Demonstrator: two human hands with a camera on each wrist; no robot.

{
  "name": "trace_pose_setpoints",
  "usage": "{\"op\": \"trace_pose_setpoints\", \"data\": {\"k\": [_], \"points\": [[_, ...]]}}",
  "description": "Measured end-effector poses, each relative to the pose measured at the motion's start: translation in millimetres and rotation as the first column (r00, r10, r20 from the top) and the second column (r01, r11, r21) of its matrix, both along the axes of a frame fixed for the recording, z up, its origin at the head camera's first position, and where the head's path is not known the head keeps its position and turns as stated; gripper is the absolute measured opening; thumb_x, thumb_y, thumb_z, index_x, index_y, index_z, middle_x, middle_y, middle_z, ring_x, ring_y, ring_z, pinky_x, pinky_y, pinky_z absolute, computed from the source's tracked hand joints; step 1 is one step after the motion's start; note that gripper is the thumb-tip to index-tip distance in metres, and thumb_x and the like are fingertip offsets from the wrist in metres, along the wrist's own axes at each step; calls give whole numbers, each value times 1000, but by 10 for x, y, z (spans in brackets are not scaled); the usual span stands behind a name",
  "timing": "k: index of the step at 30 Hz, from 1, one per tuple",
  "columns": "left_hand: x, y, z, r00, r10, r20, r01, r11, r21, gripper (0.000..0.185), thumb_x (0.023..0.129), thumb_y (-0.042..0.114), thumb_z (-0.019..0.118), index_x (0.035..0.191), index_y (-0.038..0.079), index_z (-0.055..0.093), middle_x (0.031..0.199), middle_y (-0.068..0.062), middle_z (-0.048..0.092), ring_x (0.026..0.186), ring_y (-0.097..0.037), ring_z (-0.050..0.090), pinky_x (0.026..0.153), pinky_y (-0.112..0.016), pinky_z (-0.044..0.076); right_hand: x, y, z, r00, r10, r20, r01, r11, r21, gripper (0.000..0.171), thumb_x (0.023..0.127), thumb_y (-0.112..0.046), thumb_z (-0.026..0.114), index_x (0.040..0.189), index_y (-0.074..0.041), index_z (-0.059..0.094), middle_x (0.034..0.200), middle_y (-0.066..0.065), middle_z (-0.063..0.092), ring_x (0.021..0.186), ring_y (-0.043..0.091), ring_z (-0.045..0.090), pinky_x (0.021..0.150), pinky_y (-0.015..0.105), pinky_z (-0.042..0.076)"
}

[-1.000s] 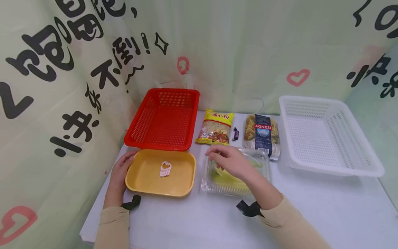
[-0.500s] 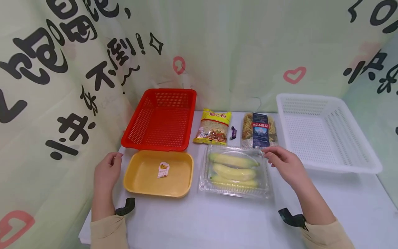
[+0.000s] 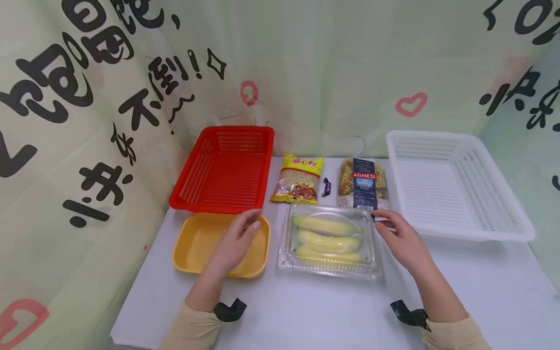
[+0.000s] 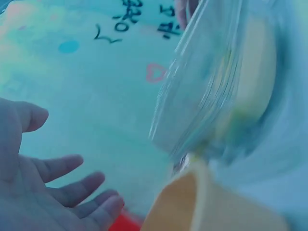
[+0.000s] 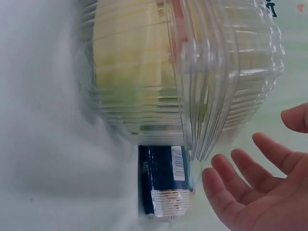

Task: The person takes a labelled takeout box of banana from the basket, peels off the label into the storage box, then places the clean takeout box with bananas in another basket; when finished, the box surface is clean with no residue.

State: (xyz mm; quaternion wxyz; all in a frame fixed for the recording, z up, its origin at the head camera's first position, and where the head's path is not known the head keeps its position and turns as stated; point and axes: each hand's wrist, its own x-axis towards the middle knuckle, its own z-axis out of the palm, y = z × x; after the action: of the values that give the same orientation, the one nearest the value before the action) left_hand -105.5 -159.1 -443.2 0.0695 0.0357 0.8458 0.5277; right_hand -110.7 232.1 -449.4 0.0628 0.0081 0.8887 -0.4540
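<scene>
**Open hands on either side of the banana box**

Our fingers (image 5: pixel 240 168) are spread and relaxed on both sides, gripping nothing. The right hand (image 3: pixel 400 238) hovers just beside the right edge of the clear clamshell box (image 3: pixel 329 240), palm turned towards it; whether the fingertips touch the plastic we cannot tell. The left hand (image 3: pixel 236 240) reaches across above the yellow tray (image 3: pixel 192 243), its fingers straight and apart, pointing towards the box's left side but not yet at it. The left wrist view is blurred, though it shows the open palm with the box beyond.

The box sits closed on the white table (image 3: pixel 306 311), near the front edge, between our two hands, with three bananas (image 3: pixel 328 241) lying side by side inside. The yellow tray lies just to its left.

Behind the box lie a yellow noodle packet (image 3: pixel 297 179), a small purple sweet (image 3: pixel 325 186) and a dark blue Agnesi pasta bag (image 3: pixel 363 183), the bag almost touching the box's rear edge. A red basket (image 3: pixel 227 170) stands behind the tray, and a white basket (image 3: pixel 455 184) stands at the far right.
</scene>
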Motion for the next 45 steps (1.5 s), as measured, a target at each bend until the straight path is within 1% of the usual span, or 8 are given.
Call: {"op": "trace_pose_setpoints", "data": {"k": [5,9,15,21,23,29,39,45], "points": [[-36,297,-99,996,-72,48,70,996,49,56,100,43,52,152,33,34,160,3,32,147,-27,34,117,-47,35,-15,27,-47,999,40,36,-40,999,-12,61,104,-43,42,153,-8,30,156,24,32,135,46,42,101,65,44],[-101,457,-198,992,-94,86,88,993,77,63,98,49,53,154,36,28,164,4,22,150,-26,26,119,-45,32,-23,43,-91,997,43,66,-42,999,-3,67,104,-48,41,156,-10,23,159,22,27,136,45,40,100,64,45],[-156,628,-271,991,-59,122,38,985,169,64,99,39,56,155,31,28,165,2,19,152,-27,22,119,-48,30,-34,22,-152,991,63,120,-62,998,-16,75,102,-53,41,160,-17,10,158,25,26,129,45,48,98,59,50],[-167,769,-327,984,-28,176,4,991,132,63,99,39,54,155,39,25,166,5,14,154,-29,14,116,-63,26,-32,7,-171,980,84,179,-76,996,-49,83,100,-54,44,160,-20,-2,159,30,19,134,53,40,92,53,55],[-159,803,-354,981,-19,195,-7,991,133,63,99,40,54,154,44,23,167,7,13,154,-28,14,116,-65,25,-29,8,-184,974,93,207,-83,995,-60,85,100,-54,44,160,-21,-7,159,31,17,136,54,36,90,51,56],[-134,868,-400,986,-7,166,-15,992,129,65,99,36,54,156,39,21,166,3,17,153,-28,17,119,-61,22,-25,26,-243,957,131,260,-110,990,-92,88,99,-56,46,159,-24,-11,158,33,18,138,53,33,88,49,57],[-126,865,-379,985,-20,174,4,996,93,68,98,39,55,156,40,20,167,3,15,154,-27,15,118,-61,24,-20,30,-292,944,150,293,-122,986,-112,87,99,-54,47,159,-25,-9,158,34,15,137,55,35,83,46,58],[-143,850,-373,983,-18,185,3,997,81,68,98,36,57,155,42,20,165,5,20,151,-28,24,116,-60,29,-11,31,-285,934,154,322,-127,986,-105,89,99,-54,49,158,-29,-13,158,38,10,137,58,32,80,47,59]]}}
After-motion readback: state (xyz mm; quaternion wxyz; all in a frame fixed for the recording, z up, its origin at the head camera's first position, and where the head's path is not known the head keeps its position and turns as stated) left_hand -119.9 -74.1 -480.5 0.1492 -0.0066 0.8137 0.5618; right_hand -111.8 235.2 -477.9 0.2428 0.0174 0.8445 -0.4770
